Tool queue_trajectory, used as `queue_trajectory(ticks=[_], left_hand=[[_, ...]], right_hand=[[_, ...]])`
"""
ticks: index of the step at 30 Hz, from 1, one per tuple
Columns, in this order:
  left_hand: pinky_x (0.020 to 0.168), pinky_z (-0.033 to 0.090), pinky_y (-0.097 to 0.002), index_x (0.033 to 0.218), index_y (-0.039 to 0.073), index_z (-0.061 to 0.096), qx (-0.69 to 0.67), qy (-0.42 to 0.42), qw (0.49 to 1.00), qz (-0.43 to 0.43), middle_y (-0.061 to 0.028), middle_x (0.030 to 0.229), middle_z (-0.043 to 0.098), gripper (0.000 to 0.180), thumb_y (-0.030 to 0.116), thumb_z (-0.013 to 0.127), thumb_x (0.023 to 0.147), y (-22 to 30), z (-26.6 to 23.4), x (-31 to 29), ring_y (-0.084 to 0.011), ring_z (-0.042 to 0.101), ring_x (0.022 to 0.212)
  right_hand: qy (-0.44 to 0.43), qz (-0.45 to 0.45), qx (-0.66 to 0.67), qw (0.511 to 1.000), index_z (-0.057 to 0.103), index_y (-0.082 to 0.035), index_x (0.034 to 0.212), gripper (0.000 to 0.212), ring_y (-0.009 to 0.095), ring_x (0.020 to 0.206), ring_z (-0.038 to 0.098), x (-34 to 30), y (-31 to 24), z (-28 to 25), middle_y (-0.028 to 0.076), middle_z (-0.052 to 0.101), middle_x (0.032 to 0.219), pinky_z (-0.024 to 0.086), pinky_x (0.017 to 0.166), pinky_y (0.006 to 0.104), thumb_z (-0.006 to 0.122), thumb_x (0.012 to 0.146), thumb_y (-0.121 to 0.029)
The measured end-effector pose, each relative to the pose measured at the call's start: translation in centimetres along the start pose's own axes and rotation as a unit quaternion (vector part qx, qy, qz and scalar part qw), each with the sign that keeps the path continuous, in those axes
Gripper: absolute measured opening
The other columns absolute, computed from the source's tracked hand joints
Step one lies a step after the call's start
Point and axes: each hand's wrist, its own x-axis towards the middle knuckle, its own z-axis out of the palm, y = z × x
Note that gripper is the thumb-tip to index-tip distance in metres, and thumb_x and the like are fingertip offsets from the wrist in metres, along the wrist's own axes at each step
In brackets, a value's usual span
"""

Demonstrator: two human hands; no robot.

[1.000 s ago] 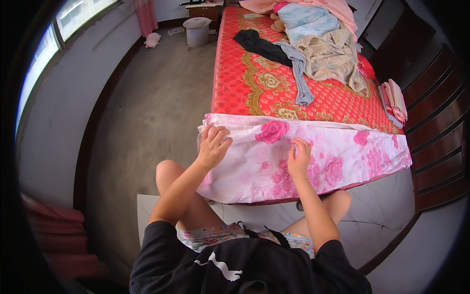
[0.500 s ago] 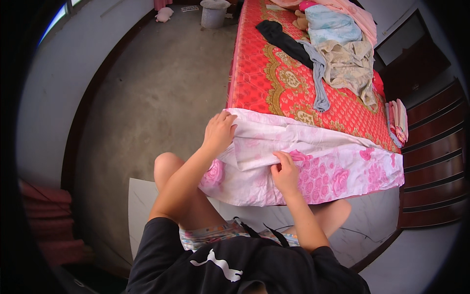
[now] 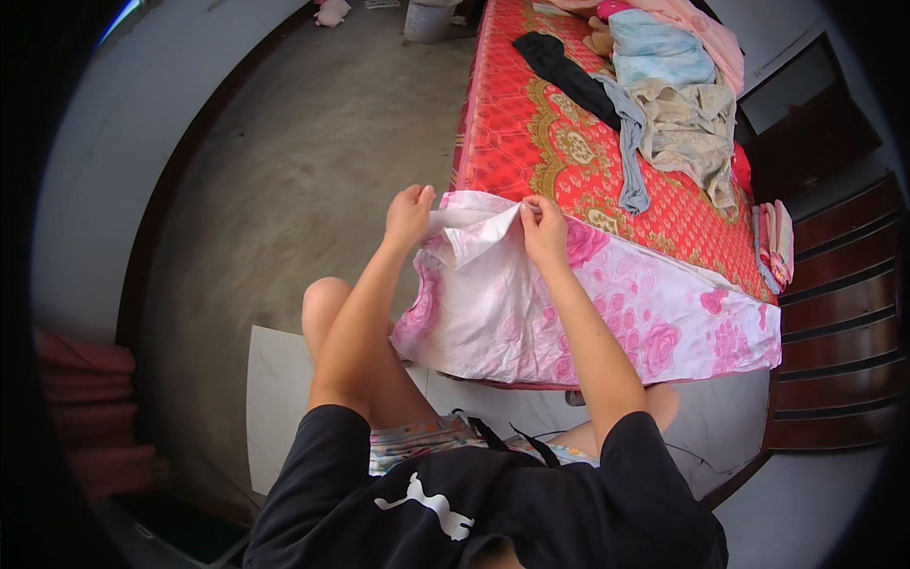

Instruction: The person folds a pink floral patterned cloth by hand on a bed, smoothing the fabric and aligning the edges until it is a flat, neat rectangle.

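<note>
A white cloth with pink roses (image 3: 654, 313) lies across the near end of the bed, its left part lifted and folded over. My right hand (image 3: 545, 232) pinches a raised fold of it near the cloth's far edge. At the cloth's far left corner, my left hand (image 3: 409, 218) is closed on the edge; its fingertips are partly hidden. Between the two hands the plain underside shows, crumpled and slack. The cloth's right part lies spread out, with small wrinkles.
Beyond the cloth, the bed's red patterned cover (image 3: 512, 133) holds black trousers (image 3: 569, 76), a grey garment (image 3: 631, 161), a beige garment (image 3: 687, 128) and a light blue piece (image 3: 659, 47). Folded textiles (image 3: 777, 247) sit by the dark headboard (image 3: 839, 313). A bucket (image 3: 431, 19) stands far off.
My right hand has moved up toward the far edge, lifting a fold of the floral cloth. My left hand has shifted slightly up and left; the cloth's left part is now raised and bunched.
</note>
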Motion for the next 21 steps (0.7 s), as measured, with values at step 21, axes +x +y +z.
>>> queue_trajectory(ticks=[21], left_hand=[[0.081,0.042,-0.0385,0.116,0.007,0.055,-0.327,-0.145,0.873,-0.331,-0.0089,0.110,0.057,0.050,0.043,0.063,0.083,-1.3,-0.4,-2.3,-0.0210,0.055,0.097]], right_hand=[[-0.075,-0.051,-0.119,0.989,0.052,-0.006,0.125,0.043,0.034,0.130,0.034,-16.4,-4.6,-5.4,0.017,0.040,0.139,0.024,0.106,0.0525,0.059,0.086,-0.020]])
